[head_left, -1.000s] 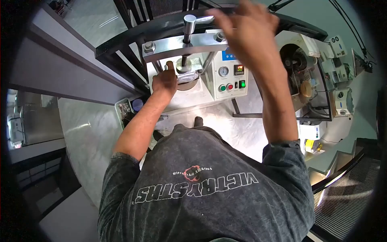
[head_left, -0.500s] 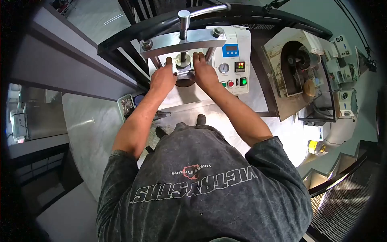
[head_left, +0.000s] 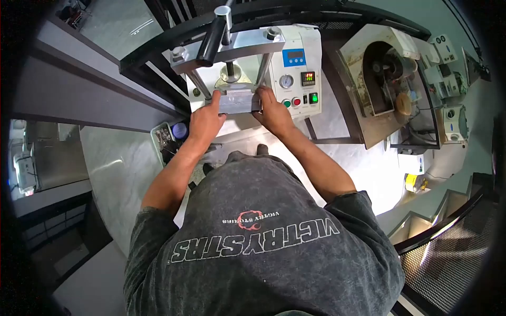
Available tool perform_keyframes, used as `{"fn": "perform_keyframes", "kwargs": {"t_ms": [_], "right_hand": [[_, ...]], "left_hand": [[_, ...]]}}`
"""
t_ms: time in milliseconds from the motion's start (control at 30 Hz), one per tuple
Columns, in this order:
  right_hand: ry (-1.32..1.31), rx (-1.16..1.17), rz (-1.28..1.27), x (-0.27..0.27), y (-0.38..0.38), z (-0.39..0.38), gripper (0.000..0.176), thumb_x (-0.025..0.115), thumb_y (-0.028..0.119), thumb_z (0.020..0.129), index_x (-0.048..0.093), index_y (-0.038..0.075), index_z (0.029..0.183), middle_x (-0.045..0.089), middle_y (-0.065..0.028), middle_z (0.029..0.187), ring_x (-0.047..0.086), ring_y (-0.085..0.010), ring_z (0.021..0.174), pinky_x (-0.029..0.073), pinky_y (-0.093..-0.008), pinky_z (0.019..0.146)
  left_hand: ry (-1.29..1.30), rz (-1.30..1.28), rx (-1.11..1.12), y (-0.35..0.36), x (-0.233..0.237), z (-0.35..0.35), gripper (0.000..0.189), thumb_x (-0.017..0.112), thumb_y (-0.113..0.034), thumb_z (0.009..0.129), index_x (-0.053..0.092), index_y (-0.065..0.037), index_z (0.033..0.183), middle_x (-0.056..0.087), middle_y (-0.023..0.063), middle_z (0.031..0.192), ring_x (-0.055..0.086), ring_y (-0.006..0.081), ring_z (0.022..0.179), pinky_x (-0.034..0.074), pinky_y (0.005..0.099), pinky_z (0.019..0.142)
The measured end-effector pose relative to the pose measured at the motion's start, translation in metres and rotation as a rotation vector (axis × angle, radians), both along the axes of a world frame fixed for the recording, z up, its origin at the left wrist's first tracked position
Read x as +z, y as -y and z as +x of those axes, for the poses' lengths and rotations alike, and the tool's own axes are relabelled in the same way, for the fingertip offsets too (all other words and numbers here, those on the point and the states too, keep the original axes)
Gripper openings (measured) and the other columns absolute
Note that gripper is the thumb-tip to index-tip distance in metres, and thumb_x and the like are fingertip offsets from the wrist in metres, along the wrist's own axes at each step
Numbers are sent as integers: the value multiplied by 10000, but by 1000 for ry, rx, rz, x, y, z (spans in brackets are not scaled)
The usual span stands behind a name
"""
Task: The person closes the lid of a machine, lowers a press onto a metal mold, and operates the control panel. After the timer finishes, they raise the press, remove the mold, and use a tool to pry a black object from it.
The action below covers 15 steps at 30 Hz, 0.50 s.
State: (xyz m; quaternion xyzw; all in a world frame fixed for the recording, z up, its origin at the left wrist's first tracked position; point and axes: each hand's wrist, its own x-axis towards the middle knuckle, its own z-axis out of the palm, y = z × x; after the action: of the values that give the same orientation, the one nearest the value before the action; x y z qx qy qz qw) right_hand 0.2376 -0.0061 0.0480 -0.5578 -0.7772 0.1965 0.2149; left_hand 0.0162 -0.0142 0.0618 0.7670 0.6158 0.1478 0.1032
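A rectangular silvery metal block (head_left: 235, 101) is held level between my two hands at the front of a press. My left hand (head_left: 204, 124) grips its left end, and my right hand (head_left: 275, 115) grips its right end. Just behind the block stand the press's two metal posts under a thick crossbar (head_left: 232, 48). A central screw comes down through the bar over a round pale piece (head_left: 230, 73). The black handle (head_left: 212, 42) of the screw points toward me.
Right of the press is a white control panel (head_left: 296, 79) with displays, a gauge and buttons. Farther right, a stained open-topped machine (head_left: 377, 79) sits on a brown bench. A tray of small parts (head_left: 163, 138) and a blue round lid (head_left: 179, 130) lie at lower left.
Both hands have drawn back toward me, bringing the metal block out from beneath the crossbar. The press handle has swung from pointing right to pointing toward me.
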Motion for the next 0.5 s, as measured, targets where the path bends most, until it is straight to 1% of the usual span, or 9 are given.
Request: {"fn": "perform_keyframes", "kwargs": {"t_ms": [100, 167, 200, 233, 300, 333, 400, 467, 500], "right_hand": [[0, 47, 23, 3, 13, 12, 687, 784, 197, 732, 396, 48, 1280, 468, -140, 1332, 632, -383, 962, 561, -444, 749], [-24, 107, -82, 21, 21, 12, 688, 788, 235, 746, 401, 51, 1284, 484, -141, 1324, 635, -379, 957, 556, -443, 749], [-35, 137, -74, 23, 21, 11, 688, 789, 258, 757, 400, 57, 1289, 498, -146, 1314, 637, -377, 951, 554, -444, 748], [-36, 146, -82, 26, 22, 7, 688, 789, 258, 757, 400, 57, 1289, 498, -146, 1314, 637, -377, 951, 554, -444, 748], [-5, 165, -186, 32, 21, -1, 694, 791, 274, 756, 402, 69, 1294, 510, -150, 1301, 637, -374, 950, 552, -441, 753], [-3, 174, -189, 31, 20, -5, 694, 791, 274, 756, 402, 69, 1294, 510, -150, 1301, 637, -374, 950, 552, -441, 753], [-12, 225, -96, 27, 16, -13, 662, 774, 234, 766, 386, 70, 1277, 541, -176, 1201, 641, -405, 898, 533, -488, 729], [-5, 230, -145, 25, 12, -19, 660, 775, 233, 765, 389, 76, 1278, 538, -174, 1218, 639, -408, 902, 531, -489, 735], [-4, 225, -192, 22, 11, -22, 659, 775, 232, 764, 393, 81, 1279, 535, -172, 1235, 637, -412, 907, 530, -489, 741]], "left_hand": [[6, -24, -9, 15, 21, 1, 613, 738, -189, 747, 398, -79, 1245, 655, 207, 692, 664, 411, 663, 529, 503, 592], [76, -57, -28, 26, 25, -6, 594, 734, -187, 745, 399, -83, 1225, 659, 219, 714, 662, 420, 683, 524, 510, 604], [123, -84, -10, 30, 31, -9, 568, 723, -173, 745, 401, -95, 1207, 661, 232, 736, 658, 434, 711, 519, 523, 621], [123, -91, 0, 33, 29, -13, 568, 723, -173, 745, 401, -95, 1207, 661, 232, 736, 658, 434, 711, 519, 523, 621], [166, -148, 40, 37, 25, -20, 560, 722, -171, 739, 402, -104, 1194, 663, 239, 751, 655, 442, 734, 517, 527, 640], [169, -156, 61, 38, 22, -23, 554, 717, -180, 736, 401, -102, 1184, 664, 239, 754, 656, 442, 741, 513, 536, 659], [168, -175, 83, 37, 17, -29, 552, 717, -183, 735, 404, -104, 1183, 664, 238, 753, 656, 442, 739, 512, 537, 661], [175, -197, 123, 38, 13, -35, 550, 717, -187, 735, 407, -105, 1182, 665, 236, 752, 657, 441, 736, 511, 537, 664], [192, -227, 143, 38, 11, -37, 563, 715, -206, 735, 410, -127, 1201, 662, 239, 759, 655, 443, 744, 505, 534, 674]]}}
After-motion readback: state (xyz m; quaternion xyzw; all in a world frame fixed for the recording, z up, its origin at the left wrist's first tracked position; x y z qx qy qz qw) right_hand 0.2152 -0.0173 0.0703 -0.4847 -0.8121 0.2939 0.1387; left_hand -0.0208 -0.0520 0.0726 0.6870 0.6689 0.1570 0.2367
